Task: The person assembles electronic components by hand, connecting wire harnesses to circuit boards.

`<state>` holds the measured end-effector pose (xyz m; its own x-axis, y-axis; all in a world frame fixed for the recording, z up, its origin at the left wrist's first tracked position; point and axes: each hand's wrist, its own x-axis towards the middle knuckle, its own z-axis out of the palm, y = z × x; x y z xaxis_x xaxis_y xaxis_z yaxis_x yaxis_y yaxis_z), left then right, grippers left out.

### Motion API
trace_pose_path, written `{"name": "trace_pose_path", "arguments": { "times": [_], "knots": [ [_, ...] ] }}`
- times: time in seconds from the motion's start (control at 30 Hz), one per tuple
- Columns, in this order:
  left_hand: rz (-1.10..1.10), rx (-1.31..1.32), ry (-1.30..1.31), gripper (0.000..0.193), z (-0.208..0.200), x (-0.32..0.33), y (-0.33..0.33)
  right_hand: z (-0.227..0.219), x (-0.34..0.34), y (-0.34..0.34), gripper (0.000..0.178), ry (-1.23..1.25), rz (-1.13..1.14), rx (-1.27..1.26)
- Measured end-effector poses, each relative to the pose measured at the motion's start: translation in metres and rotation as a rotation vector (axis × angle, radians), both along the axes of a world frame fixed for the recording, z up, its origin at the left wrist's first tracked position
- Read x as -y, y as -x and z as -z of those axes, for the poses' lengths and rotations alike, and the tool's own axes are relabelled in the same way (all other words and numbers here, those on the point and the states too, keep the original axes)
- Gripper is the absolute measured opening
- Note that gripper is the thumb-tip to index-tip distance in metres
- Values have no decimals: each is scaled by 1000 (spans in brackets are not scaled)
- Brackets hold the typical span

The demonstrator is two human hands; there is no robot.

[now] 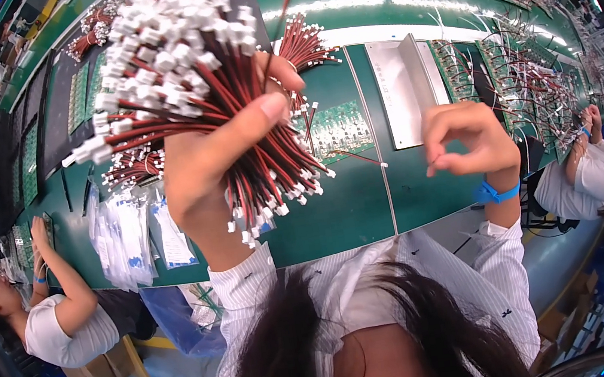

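Note:
My left hand (225, 149) is wrapped round a thick bundle of red-and-black wire leads (173, 61) with white plug connectors at both ends. One lead (286, 11) sticks up apart from the rest, above my fingers. My right hand (471, 139) is raised over the table to the right, thumb and forefinger curled together; whatever they pinch, if anything, is too small to make out. Between my hands, a green circuit board panel (344, 129) lies on the green table mat (321, 220). A wire with a white plug (383, 165) extends from the panel's near side.
Behind the panel lies another bundle of leads (305, 41). A metal angle plate (400, 93) stands right of it, near wired boards (457, 68). Plastic bags (123, 237) lie at the left table edge. Co-workers sit at left (70, 326) and right (580, 181).

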<state>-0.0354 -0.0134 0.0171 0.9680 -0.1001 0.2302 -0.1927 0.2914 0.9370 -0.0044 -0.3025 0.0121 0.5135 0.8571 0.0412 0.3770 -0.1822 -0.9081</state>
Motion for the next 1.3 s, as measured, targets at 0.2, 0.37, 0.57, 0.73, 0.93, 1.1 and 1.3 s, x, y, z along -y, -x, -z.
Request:
{"name": "trace_pose_path", "arguments": {
  "times": [0.2,0.37,0.57,0.73,0.93,1.1,1.3],
  "knots": [
    [-116,49,234,20,-3,-3,0,56,13,0,10,-314,537,-461],
    [-71,55,345,18,-4,-8,-1,107,-31,9,6,-22,551,27],
    [-66,42,366,16,-4,0,-1,130,-54,13,6,-62,544,134],
    [-80,23,391,15,-3,4,-1,129,-58,12,6,4,479,260],
    [-80,14,373,15,-3,3,-2,131,-60,13,6,11,485,335],
    [-56,0,350,15,-3,1,-3,132,-59,13,8,1,392,546],
    [-6,-20,374,14,-1,1,-2,133,-58,12,10,2,351,545]
  ]
}}
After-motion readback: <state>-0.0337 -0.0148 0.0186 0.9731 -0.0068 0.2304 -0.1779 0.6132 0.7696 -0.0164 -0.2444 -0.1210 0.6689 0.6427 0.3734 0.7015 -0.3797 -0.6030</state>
